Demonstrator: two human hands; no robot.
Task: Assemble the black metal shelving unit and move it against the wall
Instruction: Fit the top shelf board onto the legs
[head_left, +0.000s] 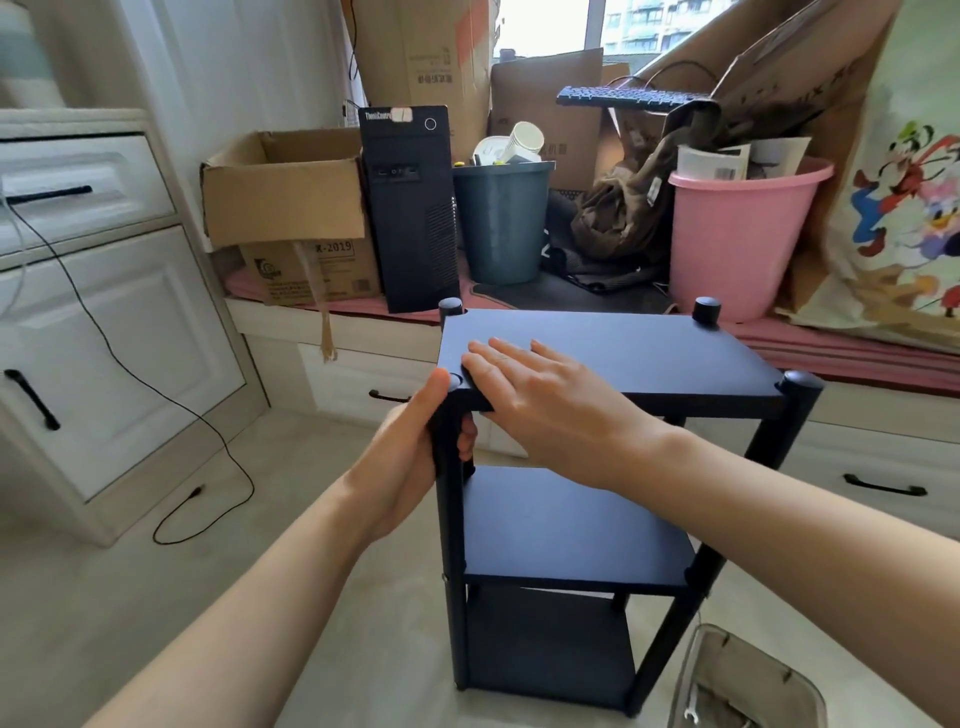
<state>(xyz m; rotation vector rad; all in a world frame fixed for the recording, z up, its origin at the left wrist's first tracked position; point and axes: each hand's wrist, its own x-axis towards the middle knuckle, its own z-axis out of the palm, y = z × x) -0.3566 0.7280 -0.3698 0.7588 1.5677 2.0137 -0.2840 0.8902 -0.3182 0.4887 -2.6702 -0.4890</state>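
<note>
Shelf unit (597, 353): black, plain. Bucket (743, 244) at right: pink; bin (501, 228) beside it: grey-blue. Cabinet (104, 338), left: white, black handles.

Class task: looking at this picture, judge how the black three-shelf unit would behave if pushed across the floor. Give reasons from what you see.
The shelving unit is tall and narrow, so a push at the top shelf may well tip it. It probably stays stiff: the posts look seated at each shelf. It seems fairly light, since the left hand grips one post while the right hand rests flat on top.

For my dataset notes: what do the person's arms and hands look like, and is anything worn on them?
The left hand and right hand are bare, without gloves. No rings, watch or bracelet are visible. Both forearms are uncovered up to the frame edge, with no sleeve in view.
</note>
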